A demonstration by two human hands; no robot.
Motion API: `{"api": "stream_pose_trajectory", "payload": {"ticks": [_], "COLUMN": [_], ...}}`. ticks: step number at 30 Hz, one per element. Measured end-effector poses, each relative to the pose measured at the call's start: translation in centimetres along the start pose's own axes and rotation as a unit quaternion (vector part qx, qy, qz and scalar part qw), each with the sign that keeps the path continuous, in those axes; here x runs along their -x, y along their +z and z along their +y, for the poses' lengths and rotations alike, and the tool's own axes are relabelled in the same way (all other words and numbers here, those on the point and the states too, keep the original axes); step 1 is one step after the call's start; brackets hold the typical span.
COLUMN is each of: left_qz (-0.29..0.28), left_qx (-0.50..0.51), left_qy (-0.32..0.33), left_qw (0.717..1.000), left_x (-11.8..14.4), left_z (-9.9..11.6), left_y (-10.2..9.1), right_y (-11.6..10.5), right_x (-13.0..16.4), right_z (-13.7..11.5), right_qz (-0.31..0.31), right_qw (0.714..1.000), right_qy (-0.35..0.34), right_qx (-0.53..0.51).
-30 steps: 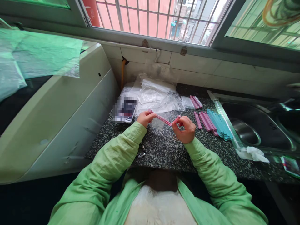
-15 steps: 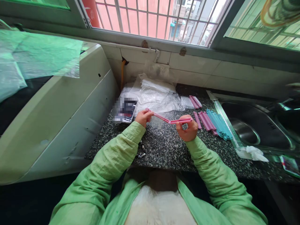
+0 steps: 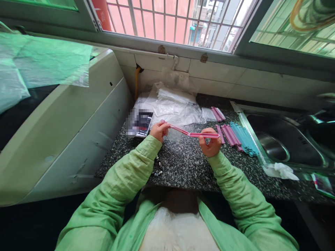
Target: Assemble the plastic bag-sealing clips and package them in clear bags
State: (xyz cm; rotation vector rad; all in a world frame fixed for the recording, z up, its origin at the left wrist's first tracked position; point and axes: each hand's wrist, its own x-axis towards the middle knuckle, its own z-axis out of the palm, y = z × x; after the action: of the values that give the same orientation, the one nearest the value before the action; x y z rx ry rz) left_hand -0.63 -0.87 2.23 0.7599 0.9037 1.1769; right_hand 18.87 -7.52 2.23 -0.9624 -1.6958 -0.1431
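Note:
A long pink bag clip (image 3: pixel 196 135) with a hinge in its middle stretches between my hands, its two arms unfolded into a shallow bend. My left hand (image 3: pixel 159 131) pinches the far end of the left arm. Thumb and fingers of my right hand (image 3: pixel 210 145) close around the right arm near its tip. Both hands hover over the speckled counter (image 3: pixel 183 167). To the right of my right hand lie several pink bag clips (image 3: pixel 230 135) and, beside them, several teal bag clips (image 3: pixel 243 138) in a row.
Clear plastic bags (image 3: pixel 175 104) are heaped against the tiled wall. A blurred printed packet (image 3: pixel 143 123) lies left of them. More pink strips (image 3: pixel 217 114) sit near the wall. The sink (image 3: pixel 277 118) borders the right side; a large pale appliance (image 3: pixel 86 115) borders the left.
The clip's right arm has swung to lie nearly level, and its tip now reaches further right. My right hand has shifted slightly; my left hand has moved slightly left.

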Motion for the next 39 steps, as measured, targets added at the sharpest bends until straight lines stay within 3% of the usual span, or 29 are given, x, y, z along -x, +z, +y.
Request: {"api": "stream_pose_trajectory", "payload": {"ticks": [10,14,23,27,32,39], "left_qz": [-0.003,-0.005,-0.053,-0.066,-0.081,-0.099], "left_qx": [-0.057,-0.076,-0.105,-0.129,-0.208,-0.314], "left_qy": [0.036,0.038,0.058,0.077,0.048,-0.009], "left_qw": [0.998,0.996,0.991,0.986,0.973,0.944], "left_x": [-0.2,-0.1,-0.5,-0.7,-0.3,-0.6], "left_z": [-0.4,-0.5,-1.5,-1.6,-0.4,3.1], "left_y": [-0.3,-0.3,-0.7,-0.9,-0.4,2.5], "right_y": [0.1,0.7,1.6,1.7,1.7,1.5], "right_x": [0.3,0.4,0.5,0.8,1.1,0.8], "right_z": [0.4,0.3,0.4,0.5,1.1,3.0], "right_qz": [-0.022,-0.064,-0.130,-0.121,-0.109,-0.060], "right_qw": [0.999,0.998,0.991,0.991,0.991,0.991], "right_qy": [-0.008,0.004,0.036,0.050,0.068,0.117], "right_qx": [0.035,0.027,-0.002,0.008,0.021,0.012]}}
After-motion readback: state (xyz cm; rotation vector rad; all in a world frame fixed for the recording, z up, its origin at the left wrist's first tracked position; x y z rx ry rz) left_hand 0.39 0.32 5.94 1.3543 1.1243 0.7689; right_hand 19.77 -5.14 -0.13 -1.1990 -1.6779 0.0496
